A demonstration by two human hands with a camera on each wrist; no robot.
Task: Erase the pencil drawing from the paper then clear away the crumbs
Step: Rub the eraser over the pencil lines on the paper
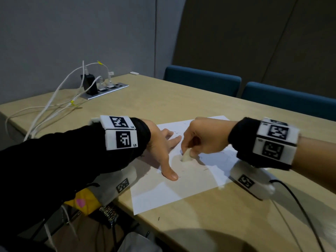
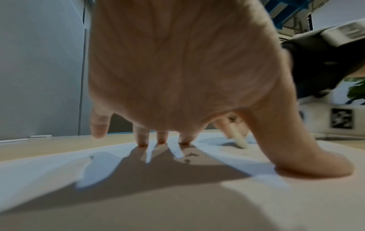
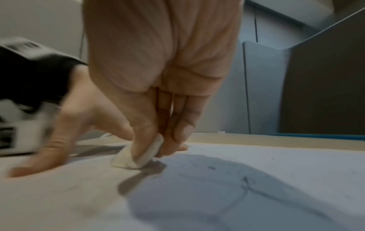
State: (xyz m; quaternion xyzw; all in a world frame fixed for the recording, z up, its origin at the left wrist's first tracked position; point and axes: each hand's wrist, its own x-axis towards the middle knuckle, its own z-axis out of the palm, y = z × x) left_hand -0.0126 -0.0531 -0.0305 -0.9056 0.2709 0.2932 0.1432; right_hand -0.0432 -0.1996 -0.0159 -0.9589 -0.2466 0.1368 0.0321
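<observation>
A white sheet of paper (image 1: 174,191) lies on the wooden table (image 1: 227,220), with faint pencil marks (image 1: 205,169) and dark crumbs (image 2: 189,156) on it. My left hand (image 1: 163,142) spreads flat on the paper's left part, thumb (image 2: 316,165) and fingertips (image 2: 143,143) pressing it down. My right hand (image 1: 198,139) pinches a white eraser (image 1: 186,157) between thumb and fingers, and the eraser's lower end (image 3: 130,159) touches the paper near the middle. The left hand's thumb (image 3: 33,164) shows just to the left of the eraser in the right wrist view.
A power strip (image 1: 107,89) with a black charger and white cables (image 1: 54,106) sits at the table's far left. Two blue chair backs (image 1: 201,80) stand behind the far edge. A black cable (image 1: 300,211) runs over the table at the right. A dark speck (image 1: 158,218) lies near the front edge.
</observation>
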